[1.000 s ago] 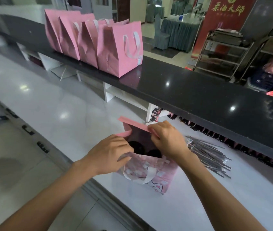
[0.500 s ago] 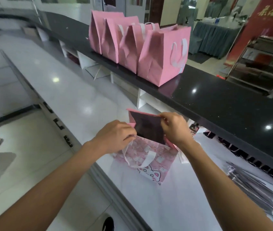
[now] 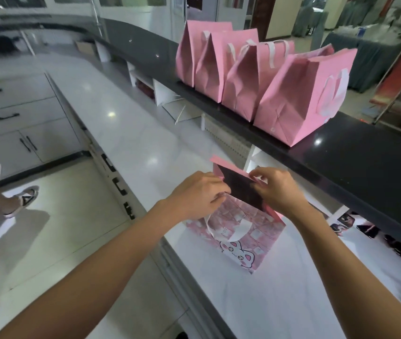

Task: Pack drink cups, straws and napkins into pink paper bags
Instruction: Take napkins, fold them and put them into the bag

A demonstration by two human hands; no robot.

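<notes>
No text, brand, number or sign can be read anywhere in the frame. The red banner (image 3: pixel 400 69) at the right edge is cut off and blurred. The pink bag (image 3: pixel 238 238) at lower centre carries only a cartoon cat drawing, no lettering.

I get one view only, from the camera on the person's head. It looks forward and down along the white counter (image 3: pixel 131 133), with both forearms reaching in from the bottom edge. The bag (image 3: pixel 241 231) and hands sit near, just below centre. The black ledge (image 3: pixel 356 162) crosses upper right (wide-angle, so it bows), and the floor (image 3: pixel 48 236) falls away at left.
</notes>
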